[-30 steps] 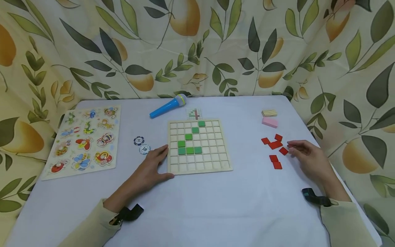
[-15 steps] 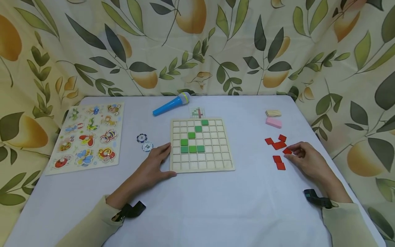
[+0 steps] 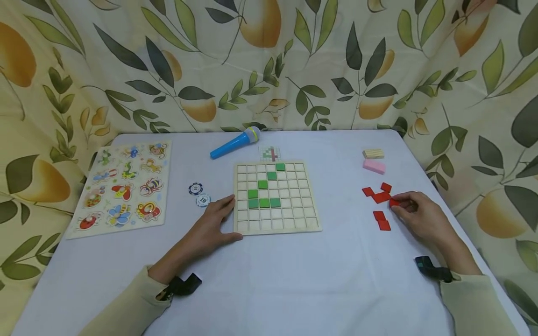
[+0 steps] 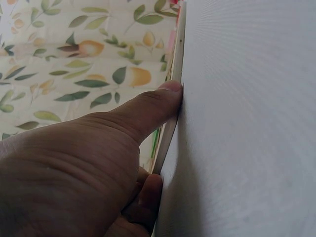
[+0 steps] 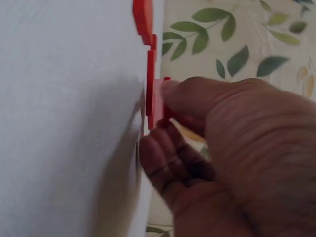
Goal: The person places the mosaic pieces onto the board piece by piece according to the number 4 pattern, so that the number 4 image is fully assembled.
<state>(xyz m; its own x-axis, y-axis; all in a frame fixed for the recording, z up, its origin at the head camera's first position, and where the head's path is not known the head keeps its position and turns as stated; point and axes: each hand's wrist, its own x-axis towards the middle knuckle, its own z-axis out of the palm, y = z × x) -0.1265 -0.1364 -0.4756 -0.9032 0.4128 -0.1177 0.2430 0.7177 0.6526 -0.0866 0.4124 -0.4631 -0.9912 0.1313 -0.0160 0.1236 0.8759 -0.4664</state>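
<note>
My left hand [image 3: 214, 224] rests against the left side of a cream grid board [image 3: 294, 200]. Its thumb touches the near left corner and its fingertips the left edge. Several green square tiles [image 3: 264, 203] sit in the board's cells. Over on the right, my right hand [image 3: 424, 221] pinches a red square tile [image 3: 393, 202] between thumb and fingers. In the right wrist view that tile is held just off the white tabletop, partly hidden by the thumb [image 5: 190, 94]. Several other red tiles [image 3: 381, 197] lie loose beside those fingertips, some overlapping.
A small pattern card [image 3: 269, 153] lies behind the board, near a blue toy microphone [image 3: 231, 145]. Two poker chips [image 3: 203, 200] and a bug picture board [image 3: 134, 186] lie to the left. A pink block [image 3: 373, 166] and pale sticks [image 3: 373, 153] lie at back right.
My right fingers have closed on a red tile that lay on the table and now hold it slightly raised. My left hand stays at the board; the head view has shifted slightly.
</note>
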